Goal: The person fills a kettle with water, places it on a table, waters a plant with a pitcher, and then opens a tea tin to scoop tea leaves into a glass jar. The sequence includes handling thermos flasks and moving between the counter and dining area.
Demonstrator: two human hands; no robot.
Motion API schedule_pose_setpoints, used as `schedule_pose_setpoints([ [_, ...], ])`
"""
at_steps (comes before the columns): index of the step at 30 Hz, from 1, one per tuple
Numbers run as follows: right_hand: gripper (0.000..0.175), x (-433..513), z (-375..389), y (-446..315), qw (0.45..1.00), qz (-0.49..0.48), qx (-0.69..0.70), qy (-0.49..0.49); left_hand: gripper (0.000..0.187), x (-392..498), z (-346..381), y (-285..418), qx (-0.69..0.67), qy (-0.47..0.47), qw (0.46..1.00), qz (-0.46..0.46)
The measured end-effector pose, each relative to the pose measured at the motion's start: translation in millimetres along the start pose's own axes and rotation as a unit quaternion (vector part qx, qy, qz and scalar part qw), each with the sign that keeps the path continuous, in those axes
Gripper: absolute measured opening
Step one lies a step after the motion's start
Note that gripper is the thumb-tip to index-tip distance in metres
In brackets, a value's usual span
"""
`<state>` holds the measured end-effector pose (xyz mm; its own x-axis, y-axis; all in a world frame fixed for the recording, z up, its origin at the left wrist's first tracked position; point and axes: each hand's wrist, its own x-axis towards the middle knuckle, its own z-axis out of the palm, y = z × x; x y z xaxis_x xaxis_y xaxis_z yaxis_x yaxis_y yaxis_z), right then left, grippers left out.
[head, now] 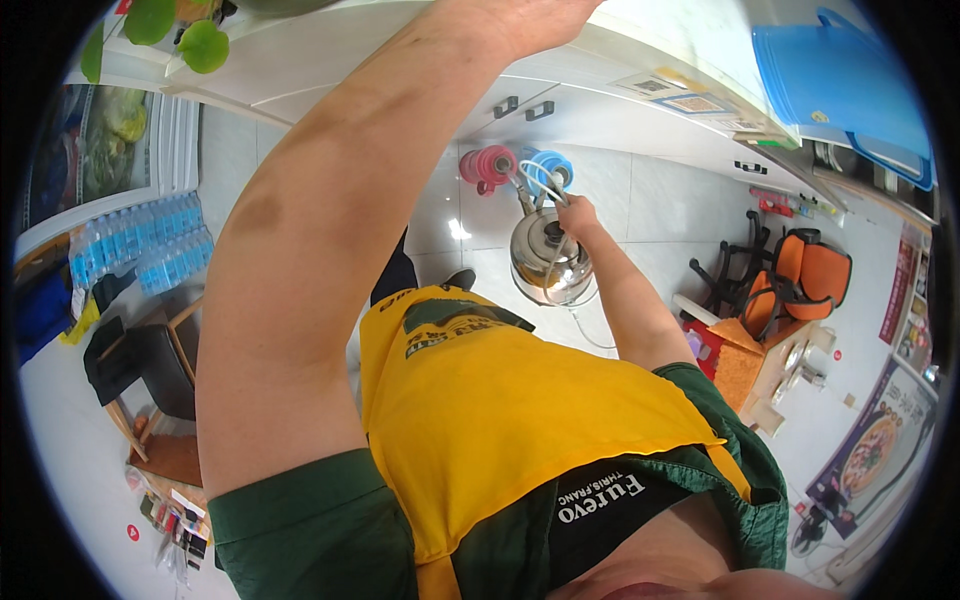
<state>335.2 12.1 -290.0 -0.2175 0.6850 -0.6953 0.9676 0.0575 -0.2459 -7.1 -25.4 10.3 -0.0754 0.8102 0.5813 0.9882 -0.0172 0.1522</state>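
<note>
My left hand [551,24] reaches over the white counter at the top edge; its fingers are cut off, so what they hold or touch is hidden. Lower down, my right hand [579,217] is closed around the handle of a shiny stainless steel kettle [541,251]. A white cord [551,274] loops over the kettle and hangs beside it. The kettle's spout points towards a pink thermos flask [484,166] and a blue thermos flask [556,163], which stand side by side on the tiled floor by the cabinet. Whether the spout touches a flask cannot be told.
White cabinet doors [600,120] with black handles run below the counter. A blue plastic container [832,79] stands on top at right. Orange office chairs [821,274] are at right. Packs of bottled water [139,232] and a black chair [169,371] are at left.
</note>
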Motion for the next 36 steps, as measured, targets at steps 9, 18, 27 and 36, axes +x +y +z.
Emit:
schedule_pose_setpoints([
  [9,0.03,6,2,-1,1.0,-0.013,-0.006,0.011,0.035,1,2,-3,-0.004,0.005,1.0,0.002],
  [18,0.035,-10,-12,-22,0.999,0.029,-0.002,-0.017,0.035,2,-1,-3,-0.005,-0.015,1.0,-0.008],
  [27,0.029,7,-6,-10,0.998,-0.048,-0.032,0.013,0.037,0,-1,-4,-0.007,-0.007,1.0,-0.005],
  [36,0.026,13,-7,-11,0.999,-0.025,-0.032,-0.001,0.044,0,4,-4,0.005,0.0,1.0,-0.003],
])
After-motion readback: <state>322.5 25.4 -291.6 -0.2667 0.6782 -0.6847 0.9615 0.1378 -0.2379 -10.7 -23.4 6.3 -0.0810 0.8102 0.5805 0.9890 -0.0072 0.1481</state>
